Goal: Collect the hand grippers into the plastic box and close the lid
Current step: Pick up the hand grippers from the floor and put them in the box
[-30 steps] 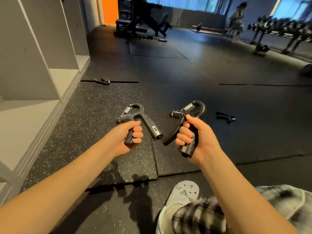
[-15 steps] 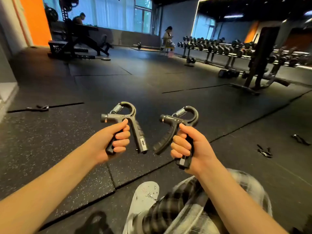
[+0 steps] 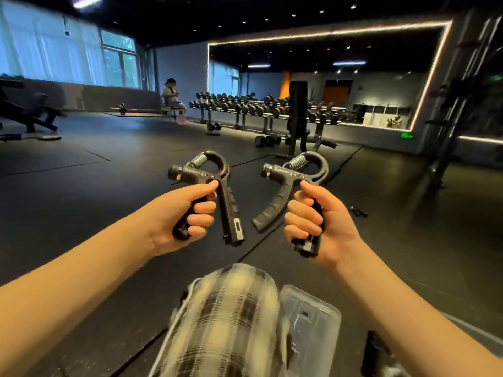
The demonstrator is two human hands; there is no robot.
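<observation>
Left hand (image 3: 187, 213): fingers and thumb wrapped round the curved handle of first hand gripper (image 3: 202, 175), straight handle hanging free. Black body, steel spring and adjusting knob at top. Held upright in the air above the gym floor (image 3: 81, 213), not in any container. Small window or label plate low on the free handle, no figure legible. Row of pale marks along the top bar, too small to read.

Second hand gripper (image 3: 285, 174): same pattern, just beside the first, not touching. Pale marks on the bar likewise unreadable. Straight handle clasped by right hand (image 3: 321, 224), curved handle free.

Plastic box (image 3: 313, 319): clear, on the floor at the lower edge, beside a plaid-trousered knee (image 3: 231, 322), below and well apart from both held grippers. Blurred; lid position not determinable, nothing plainly inside, no label seen.

Third hand gripper (image 3: 358, 210): on the floor farther right, untouched.

Dark blurred item (image 3: 377, 352) by the box: unidentified.

Green sign (image 3: 407, 136) on far wall: lit, text unreadable.

Progress, as judged: early. Two grippers in hand, none boxed, at least one more to fetch, lid closing outstanding.
</observation>
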